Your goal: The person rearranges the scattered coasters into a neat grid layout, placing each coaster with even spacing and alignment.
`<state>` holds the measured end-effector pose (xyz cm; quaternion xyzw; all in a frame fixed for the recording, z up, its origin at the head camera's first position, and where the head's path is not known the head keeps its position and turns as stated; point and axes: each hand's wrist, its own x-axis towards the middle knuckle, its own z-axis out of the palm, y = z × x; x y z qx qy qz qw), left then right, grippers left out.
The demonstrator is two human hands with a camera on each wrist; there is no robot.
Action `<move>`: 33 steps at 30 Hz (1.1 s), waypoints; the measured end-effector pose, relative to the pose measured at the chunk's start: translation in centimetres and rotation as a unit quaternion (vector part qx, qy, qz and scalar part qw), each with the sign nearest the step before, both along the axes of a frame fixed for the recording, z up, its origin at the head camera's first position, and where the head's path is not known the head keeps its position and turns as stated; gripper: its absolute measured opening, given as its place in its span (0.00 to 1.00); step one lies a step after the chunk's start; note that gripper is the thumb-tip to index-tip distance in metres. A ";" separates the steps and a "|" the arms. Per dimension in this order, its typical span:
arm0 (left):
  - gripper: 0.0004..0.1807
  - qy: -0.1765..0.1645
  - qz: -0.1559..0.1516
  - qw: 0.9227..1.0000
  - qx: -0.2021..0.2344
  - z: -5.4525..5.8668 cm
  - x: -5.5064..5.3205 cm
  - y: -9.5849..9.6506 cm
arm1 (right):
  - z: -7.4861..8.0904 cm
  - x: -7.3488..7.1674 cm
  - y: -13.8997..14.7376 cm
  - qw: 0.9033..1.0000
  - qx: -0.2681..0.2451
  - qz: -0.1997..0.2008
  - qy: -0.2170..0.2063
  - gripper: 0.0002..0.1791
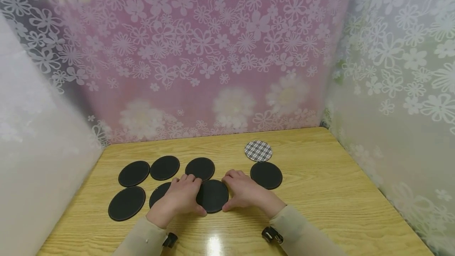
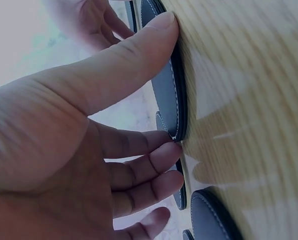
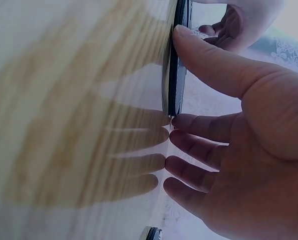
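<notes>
A round black coaster with a stitched rim lies on the table between both hands. My left hand is at its left side, thumb and index fingertips touching the rim in the left wrist view. Opposite it, my right hand rests at the right side, its thumb tip against the edge. The fingers of both hands are spread and only slightly bent. Under the left wrist, another black coaster is partly covered. Behind the centre one sits a further black coaster.
More black coasters lie left, at the back, beside it, and in front. Right of the hands, a black coaster adjoins a white plaid disc. Floral curtains surround the wooden table.
</notes>
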<state>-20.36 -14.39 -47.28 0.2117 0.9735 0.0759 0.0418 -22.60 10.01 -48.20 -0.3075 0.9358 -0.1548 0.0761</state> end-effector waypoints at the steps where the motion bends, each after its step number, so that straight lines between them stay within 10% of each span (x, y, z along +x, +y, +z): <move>1: 0.53 0.001 -0.001 1.000 0.001 -0.3 -0.2 -0.1 | 0.0 0.0 0.0 1.000 0.000 -0.001 0.000 0.46; 33: 0.54 -0.020 0.023 0.999 0.033 0.5 0.0 0.7 | 0.6 0.7 -0.9 0.998 -0.033 -0.048 -0.028 0.43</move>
